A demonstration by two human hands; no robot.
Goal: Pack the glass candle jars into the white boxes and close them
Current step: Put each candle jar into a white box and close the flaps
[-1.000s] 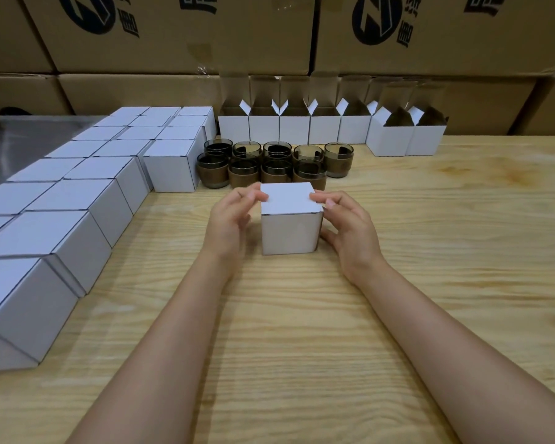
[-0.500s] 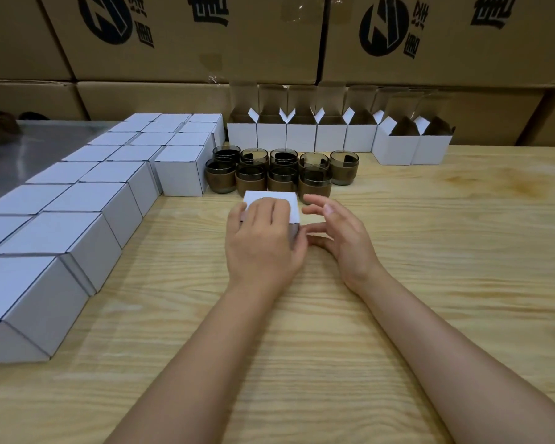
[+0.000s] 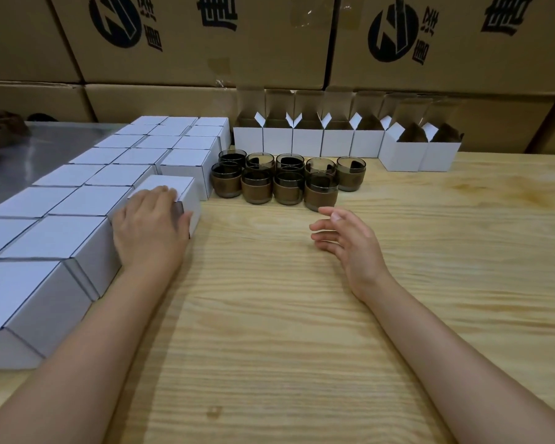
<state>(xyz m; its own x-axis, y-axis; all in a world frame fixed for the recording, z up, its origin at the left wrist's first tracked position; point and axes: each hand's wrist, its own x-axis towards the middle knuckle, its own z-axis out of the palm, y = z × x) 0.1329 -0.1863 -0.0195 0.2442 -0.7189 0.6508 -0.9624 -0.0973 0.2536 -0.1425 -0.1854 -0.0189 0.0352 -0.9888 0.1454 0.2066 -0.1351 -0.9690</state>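
Observation:
My left hand (image 3: 151,230) grips a closed white box (image 3: 178,189) from above, fingers over its top and thumb on its right side, at the right edge of the block of closed white boxes (image 3: 77,200). My right hand (image 3: 346,241) hovers over the wooden table with relaxed fingers and holds nothing. Just beyond it stand several dark glass candle jars (image 3: 287,181) in two rows. Behind the jars a row of open white boxes (image 3: 337,139) waits with lids up.
Large brown cartons (image 3: 205,43) with black logos form a wall at the back. A grey metal surface (image 3: 23,155) lies at far left with a dark object on it. The wooden table (image 3: 302,331) stretches toward me and to the right.
My left hand has carried the closed box from the table's middle leftward to the block of closed boxes. My right hand has let go of it and now hovers free.

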